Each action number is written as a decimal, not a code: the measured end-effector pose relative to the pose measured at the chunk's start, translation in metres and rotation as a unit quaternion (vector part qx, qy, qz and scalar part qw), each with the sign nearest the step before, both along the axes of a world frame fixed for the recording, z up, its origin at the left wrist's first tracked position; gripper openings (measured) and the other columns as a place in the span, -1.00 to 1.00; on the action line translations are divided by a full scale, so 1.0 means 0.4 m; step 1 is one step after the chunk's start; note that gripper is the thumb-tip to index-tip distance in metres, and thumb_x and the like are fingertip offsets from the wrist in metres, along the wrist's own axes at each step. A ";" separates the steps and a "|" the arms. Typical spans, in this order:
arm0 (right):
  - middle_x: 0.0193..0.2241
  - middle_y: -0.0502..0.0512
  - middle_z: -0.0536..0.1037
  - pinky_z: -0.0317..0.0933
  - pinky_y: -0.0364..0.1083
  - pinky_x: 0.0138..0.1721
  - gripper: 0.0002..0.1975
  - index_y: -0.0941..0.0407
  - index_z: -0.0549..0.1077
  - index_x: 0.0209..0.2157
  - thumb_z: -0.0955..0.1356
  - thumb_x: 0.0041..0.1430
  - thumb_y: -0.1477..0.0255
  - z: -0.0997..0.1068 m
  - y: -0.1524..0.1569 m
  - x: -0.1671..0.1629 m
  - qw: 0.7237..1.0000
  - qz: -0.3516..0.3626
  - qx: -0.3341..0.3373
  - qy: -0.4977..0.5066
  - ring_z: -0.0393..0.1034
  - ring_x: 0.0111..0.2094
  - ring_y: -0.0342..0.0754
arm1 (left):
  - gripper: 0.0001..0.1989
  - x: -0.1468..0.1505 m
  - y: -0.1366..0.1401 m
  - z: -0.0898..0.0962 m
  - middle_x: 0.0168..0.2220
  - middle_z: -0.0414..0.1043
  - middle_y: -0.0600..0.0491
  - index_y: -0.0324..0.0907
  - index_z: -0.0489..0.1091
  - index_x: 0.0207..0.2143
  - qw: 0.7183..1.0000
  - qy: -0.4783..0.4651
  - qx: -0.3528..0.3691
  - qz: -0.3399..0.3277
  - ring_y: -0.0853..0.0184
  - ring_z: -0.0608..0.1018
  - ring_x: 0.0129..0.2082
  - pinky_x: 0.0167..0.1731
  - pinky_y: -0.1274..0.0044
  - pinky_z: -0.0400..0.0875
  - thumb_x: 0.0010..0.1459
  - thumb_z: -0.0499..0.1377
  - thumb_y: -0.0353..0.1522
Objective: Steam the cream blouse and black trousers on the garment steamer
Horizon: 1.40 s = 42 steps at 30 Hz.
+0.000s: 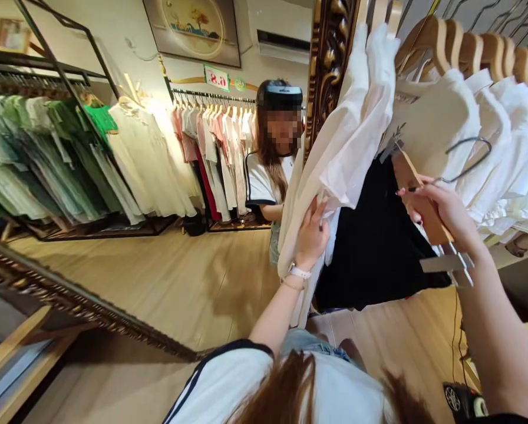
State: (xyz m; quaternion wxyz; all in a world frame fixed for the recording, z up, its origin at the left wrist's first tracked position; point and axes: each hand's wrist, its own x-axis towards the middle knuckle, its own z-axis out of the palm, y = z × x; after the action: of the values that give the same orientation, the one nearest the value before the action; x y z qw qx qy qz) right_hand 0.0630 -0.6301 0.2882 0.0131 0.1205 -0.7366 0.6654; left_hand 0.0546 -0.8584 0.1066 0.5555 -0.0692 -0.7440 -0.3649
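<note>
Pale plank flooring runs past a large carved-frame mirror, whose glass reflects rows of clothes. White garments hang to the mirror's right, and a black garment hangs between the person's two hands. The right hand has its fingers wrapped round a wooden clip hanger at that garment's edge. The left hand lies against white cloth; whether its fingers grip any cannot be told.

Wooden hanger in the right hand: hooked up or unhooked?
Unhooked: the wooden hanger shows its bare hook in front of white tops, and the right hand grips its bar.
</note>
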 end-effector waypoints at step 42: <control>-0.63 0.14 0.49 0.32 -0.10 -0.44 -0.56 0.16 0.43 -0.58 0.29 0.34 0.24 0.237 1.560 1.104 0.709 -0.517 0.427 -0.217 0.38 -0.63 -0.08 | -0.68 0.691 1.597 -0.143 -0.05 0.61 -0.08 -0.11 0.58 -0.08 0.607 -0.299 -0.011 -0.737 0.15 0.64 -0.06 -0.08 0.35 0.58 0.29 0.13 -0.18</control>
State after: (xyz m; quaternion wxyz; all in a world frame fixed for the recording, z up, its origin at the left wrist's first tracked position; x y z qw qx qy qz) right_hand 0.5048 -0.0063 0.3830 0.1421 -0.4347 -0.8717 0.1762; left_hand 0.3310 -0.2198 0.0495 -0.1547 -0.4871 -0.5702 -0.6431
